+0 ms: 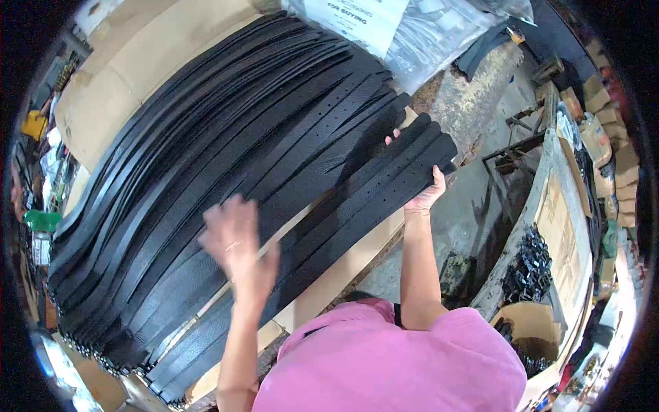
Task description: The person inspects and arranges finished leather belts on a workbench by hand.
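Many long black straps (pixel 226 130) lie side by side across a cardboard-covered surface, with metal buckles at their lower left ends. My right hand (pixel 427 191) grips the punched ends of several black straps (pixel 364 196) at the right, the thumb on top and some fingertips showing at the far edge. Over the middle of the straps is my left hand (pixel 237 240), its fingers apart and blurred; nothing shows in it. Whether it touches the straps is hard to tell. A narrow gap separates the gripped straps from the rest.
A clear plastic bag (pixel 425 41) lies beyond the straps. Cardboard (pixel 137 51) covers the surface at the upper left. To the right stand a bench with small black parts (pixel 527 266) and an open cardboard box (pixel 528 316). A green object (pixel 42 220) is at the far left.
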### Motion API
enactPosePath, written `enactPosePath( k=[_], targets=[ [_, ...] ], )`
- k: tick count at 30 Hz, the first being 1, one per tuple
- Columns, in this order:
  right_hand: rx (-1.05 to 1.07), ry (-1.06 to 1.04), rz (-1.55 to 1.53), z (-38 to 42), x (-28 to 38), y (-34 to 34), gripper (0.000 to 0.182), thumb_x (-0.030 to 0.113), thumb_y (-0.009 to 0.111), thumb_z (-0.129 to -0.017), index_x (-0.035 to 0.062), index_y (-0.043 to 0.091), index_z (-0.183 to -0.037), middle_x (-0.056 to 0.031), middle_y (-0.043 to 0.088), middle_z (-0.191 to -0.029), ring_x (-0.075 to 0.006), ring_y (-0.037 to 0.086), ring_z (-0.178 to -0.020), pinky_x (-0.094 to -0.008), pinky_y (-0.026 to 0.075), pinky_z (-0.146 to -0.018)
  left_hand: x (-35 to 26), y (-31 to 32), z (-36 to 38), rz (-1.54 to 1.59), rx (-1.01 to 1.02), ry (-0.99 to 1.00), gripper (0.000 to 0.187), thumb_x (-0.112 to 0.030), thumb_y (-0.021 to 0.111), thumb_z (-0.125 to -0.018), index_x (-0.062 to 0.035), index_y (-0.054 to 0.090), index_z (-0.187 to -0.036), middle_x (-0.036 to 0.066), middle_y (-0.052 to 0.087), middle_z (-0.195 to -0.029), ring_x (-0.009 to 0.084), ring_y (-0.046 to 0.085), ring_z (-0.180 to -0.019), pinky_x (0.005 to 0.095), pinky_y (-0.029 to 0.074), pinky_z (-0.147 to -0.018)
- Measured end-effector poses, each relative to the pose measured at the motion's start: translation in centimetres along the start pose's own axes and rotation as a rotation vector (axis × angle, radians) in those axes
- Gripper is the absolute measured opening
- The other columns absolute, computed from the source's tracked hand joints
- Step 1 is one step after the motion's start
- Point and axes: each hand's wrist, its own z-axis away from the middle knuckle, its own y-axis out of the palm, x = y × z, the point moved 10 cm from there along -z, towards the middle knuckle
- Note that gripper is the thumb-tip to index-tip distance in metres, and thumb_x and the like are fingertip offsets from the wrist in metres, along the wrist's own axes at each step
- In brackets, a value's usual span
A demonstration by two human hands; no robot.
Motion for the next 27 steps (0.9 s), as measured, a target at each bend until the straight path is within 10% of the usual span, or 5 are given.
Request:
enactPosePath(
  k=[5,12,16,27],
  targets=[
    [-0.060,-0.009,0.016,0.1,1.1,-2.6,0.085,0.038,0.059,-0.070,-0.0002,0.029,-0.141,-0.0260,0.039,-0.138,-0.0440,0.037,-0.127,-0.0522,0.029,-0.107,-12.1,11.6,-7.9,-0.279,0.097,0.552,0.077,-0.002,0.059,-0.072,0.0008,0.026,-0.142,0.015,0.017,-0.151,0.0363,0.015,-0.140,0.0606,0.021,-0.106],
    [-0.222,0.044,-0.129,0.9,0.9,-6.8,0.068,0.031,0.059,-0.071,-0.0001,0.044,-0.130,-0.0185,0.052,-0.128,-0.0371,0.050,-0.115,-0.0482,0.038,-0.101,-17.0,15.2,-12.9,-0.184,0.091,0.609,0.092,-0.005,0.069,-0.062,0.0033,0.025,-0.142,0.018,0.013,-0.152,0.0363,0.014,-0.140,0.0610,0.020,-0.107],
    [-0.371,0.042,-0.147,1.8,0.8,-8.7,0.059,0.027,0.060,-0.072,0.0009,0.051,-0.124,-0.0164,0.059,-0.120,-0.0353,0.057,-0.105,-0.0472,0.043,-0.095,-17.0,16.3,-15.3,-0.236,0.145,0.461,0.111,-0.042,0.080,-0.062,0.0028,0.019,-0.143,0.018,0.007,-0.152,0.0396,0.007,-0.140,0.0652,0.016,-0.106],
    [-0.617,0.157,-0.074,2.1,-0.1,-10.8,0.045,0.031,0.060,-0.076,0.0029,0.061,-0.111,-0.0130,0.065,-0.107,-0.0310,0.061,-0.095,-0.0436,0.048,-0.088,-17.5,16.1,-19.6,-0.024,0.060,0.456,0.109,-0.039,0.079,-0.051,-0.0022,0.030,-0.141,0.013,0.015,-0.153,0.0349,0.010,-0.141,0.0684,0.009,-0.105]
  ],
)
